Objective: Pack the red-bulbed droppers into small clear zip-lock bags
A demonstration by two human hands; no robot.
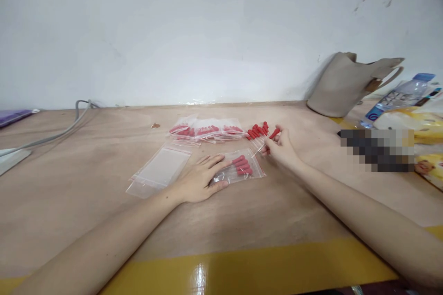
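Observation:
My left hand (pixel 204 177) lies with fingers spread on a clear zip bag (pixel 228 179), pressing its left part to the table. Several red-bulbed droppers (pixel 243 166) are inside that bag. Between the fingertips of my right hand (pixel 281 145) is one dropper (pixel 274 133), its red bulb up and its thin clear tube pointing down left towards the bag's right end. Just beyond, more loose droppers (pixel 256 131) lie in a row. Behind the hands, filled bags (pixel 207 130) with red bulbs overlap one another. Flat bags (pixel 161 168) lie left of my left hand.
At the back right a beige pitcher-like container (pixel 341 87) leans by the wall, near a water bottle (pixel 398 99) and yellow packages (pixel 408 122). A grey cable (pixel 62 131) runs along the left. Yellow tape (pixel 249 260) lines the table's front edge.

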